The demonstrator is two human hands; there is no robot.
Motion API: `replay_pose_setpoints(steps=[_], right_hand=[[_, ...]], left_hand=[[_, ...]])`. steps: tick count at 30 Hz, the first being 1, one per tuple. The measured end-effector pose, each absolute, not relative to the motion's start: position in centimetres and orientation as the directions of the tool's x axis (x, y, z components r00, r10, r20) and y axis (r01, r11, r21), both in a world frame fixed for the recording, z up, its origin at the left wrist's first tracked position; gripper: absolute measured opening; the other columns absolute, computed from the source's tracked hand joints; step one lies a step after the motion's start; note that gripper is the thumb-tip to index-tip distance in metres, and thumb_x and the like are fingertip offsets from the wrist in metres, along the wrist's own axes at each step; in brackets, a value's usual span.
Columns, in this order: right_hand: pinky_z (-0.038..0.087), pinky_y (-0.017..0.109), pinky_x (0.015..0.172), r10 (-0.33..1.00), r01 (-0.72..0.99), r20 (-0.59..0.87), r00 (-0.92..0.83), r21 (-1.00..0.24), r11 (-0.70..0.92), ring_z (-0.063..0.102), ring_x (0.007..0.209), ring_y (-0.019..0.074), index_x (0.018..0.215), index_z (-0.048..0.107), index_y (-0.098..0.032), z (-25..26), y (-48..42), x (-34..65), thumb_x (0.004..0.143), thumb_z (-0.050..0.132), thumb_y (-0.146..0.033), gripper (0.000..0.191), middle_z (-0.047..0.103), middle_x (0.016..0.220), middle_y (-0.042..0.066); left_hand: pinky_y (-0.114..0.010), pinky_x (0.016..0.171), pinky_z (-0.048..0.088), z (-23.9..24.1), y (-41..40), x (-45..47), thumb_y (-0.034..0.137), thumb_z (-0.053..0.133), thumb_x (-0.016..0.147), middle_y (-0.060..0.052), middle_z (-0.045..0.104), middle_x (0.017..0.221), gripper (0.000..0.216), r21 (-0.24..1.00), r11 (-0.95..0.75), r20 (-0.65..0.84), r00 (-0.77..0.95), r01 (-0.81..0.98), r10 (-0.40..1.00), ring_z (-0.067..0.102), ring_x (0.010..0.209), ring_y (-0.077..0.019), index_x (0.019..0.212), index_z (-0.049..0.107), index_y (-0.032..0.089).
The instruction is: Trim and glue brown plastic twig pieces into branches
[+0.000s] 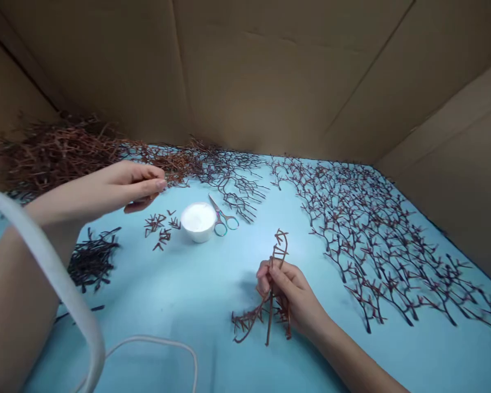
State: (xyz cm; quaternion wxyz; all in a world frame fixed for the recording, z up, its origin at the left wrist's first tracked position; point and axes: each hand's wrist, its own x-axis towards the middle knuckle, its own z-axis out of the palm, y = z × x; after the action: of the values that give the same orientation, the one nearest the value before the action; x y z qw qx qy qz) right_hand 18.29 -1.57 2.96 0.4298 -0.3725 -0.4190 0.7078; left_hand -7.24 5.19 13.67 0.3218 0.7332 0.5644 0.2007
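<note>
My right hand [288,289] is closed around several thin reddish-brown branched twigs [280,245], raised over the blue tabletop. Some stand up above the fingers; others hang below them. To the left, my left hand [141,186] reaches across with thumb and fingers drawn together. It is in front of a heap of orange-brown twigs [175,162], and whatever is between its fingertips is too small to make out. Below it lie several short V-shaped brown pieces [162,237]. Beside them is a small white bowl [198,221] with white contents, and scissors [226,221] with teal-rimmed handles touch its right side.
A large tangled brown pile [57,153] fills the back left corner. Dark branched pieces [237,185] lie at the back middle, and rows of forked twigs [376,234] cover the right. Dark short sticks [92,259] lie left. A white cable [61,278] crosses the front left; cardboard walls [270,71] enclose the table.
</note>
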Motion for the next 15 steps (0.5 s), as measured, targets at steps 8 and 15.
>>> replay_pose_setpoints(steps=[8, 15], right_hand=[[0.032, 0.019, 0.049, 0.892, -0.240, -0.195, -0.409, -0.920, -0.311, 0.045, 0.050, 0.0059, 0.068, 0.060, -0.013, 2.0, -1.7, 18.4, 0.071, 0.053, -0.043, 0.030, 0.049, 0.053, -0.003], [0.034, 0.020, 0.053, 0.887, -0.255, -0.161, -0.433, -0.922, -0.291, 0.046, 0.052, 0.0059, 0.070, 0.060, -0.013, 2.4, -1.6, 18.5, 0.072, 0.051, -0.044, 0.033, 0.050, 0.056, -0.002]], left_hand=[[-0.019, 0.051, 0.030, 9.6, 9.1, -9.5, 0.024, 0.038, 0.069, 0.003, 0.038, 0.053, 0.015, 0.358, -0.140, -0.464, 0.306, 0.923, 0.831, 0.037, 0.053, -0.0113, 0.057, 0.043, 0.016], [-0.019, 0.059, 0.032, 8.0, 9.6, -9.6, 0.023, 0.037, 0.070, 0.001, 0.048, 0.061, 0.020, 0.307, -0.204, -0.521, 0.344, 0.930, 0.782, 0.042, 0.061, -0.0127, 0.062, 0.052, 0.012]])
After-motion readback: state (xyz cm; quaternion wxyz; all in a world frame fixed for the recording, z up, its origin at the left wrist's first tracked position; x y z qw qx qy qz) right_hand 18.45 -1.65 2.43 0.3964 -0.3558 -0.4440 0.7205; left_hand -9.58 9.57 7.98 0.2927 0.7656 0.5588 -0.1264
